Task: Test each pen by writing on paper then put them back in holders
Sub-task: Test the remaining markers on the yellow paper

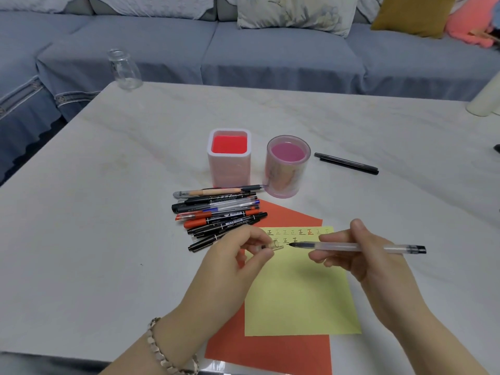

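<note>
— Where was the pen under test?

— The clear-barrelled pen with a black end (351,247) lay level in the right hand (362,261). Fingers and thumb curled round its middle, and its tip pointed left over the yellow paper sheet (300,293).

— And the other hand?

— The left hand (232,261) pinched a small clear plastic cap (277,246) between thumb and fingertips, just beside the pen's tip. I could not tell whether they touched.

— The rest?

— Written marks ran along the yellow sheet's top edge, and it lay on an orange-red paper sheet (270,353). A heap of black, red and blue pens (219,215) rested on the white marble table (108,212). Behind it stood a square pink holder with a red inside (229,171) and a round translucent pink holder (284,177). A lone black pen (346,163) lay right of the round one.
</note>
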Motion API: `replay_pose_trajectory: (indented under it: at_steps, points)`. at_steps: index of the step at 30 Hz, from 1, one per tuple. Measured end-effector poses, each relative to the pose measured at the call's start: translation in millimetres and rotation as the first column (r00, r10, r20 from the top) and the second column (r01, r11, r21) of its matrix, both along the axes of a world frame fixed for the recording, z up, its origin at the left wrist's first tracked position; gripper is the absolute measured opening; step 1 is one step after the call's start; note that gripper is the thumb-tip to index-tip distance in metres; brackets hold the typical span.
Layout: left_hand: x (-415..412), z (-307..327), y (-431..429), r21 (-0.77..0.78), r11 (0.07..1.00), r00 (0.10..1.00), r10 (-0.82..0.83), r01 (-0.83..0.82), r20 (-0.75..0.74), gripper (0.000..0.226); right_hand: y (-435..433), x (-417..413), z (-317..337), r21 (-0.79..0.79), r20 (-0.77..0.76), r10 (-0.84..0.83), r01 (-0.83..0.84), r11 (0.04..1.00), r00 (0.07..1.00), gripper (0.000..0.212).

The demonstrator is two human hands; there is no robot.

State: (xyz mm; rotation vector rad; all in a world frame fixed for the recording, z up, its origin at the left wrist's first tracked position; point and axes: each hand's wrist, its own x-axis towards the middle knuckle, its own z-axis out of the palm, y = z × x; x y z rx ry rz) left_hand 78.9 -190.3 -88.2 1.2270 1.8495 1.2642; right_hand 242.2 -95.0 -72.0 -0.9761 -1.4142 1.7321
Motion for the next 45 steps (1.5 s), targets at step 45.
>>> replay_pose_trajectory:
  at_steps: [45]
  points:
    - [-136,71,-183,0.014,0.621,0.440,0.539,-0.784,0.719,0.019,-159,-238,51,-0.048,-0.011,0.627,-0.626,0.778,0.779,0.010]
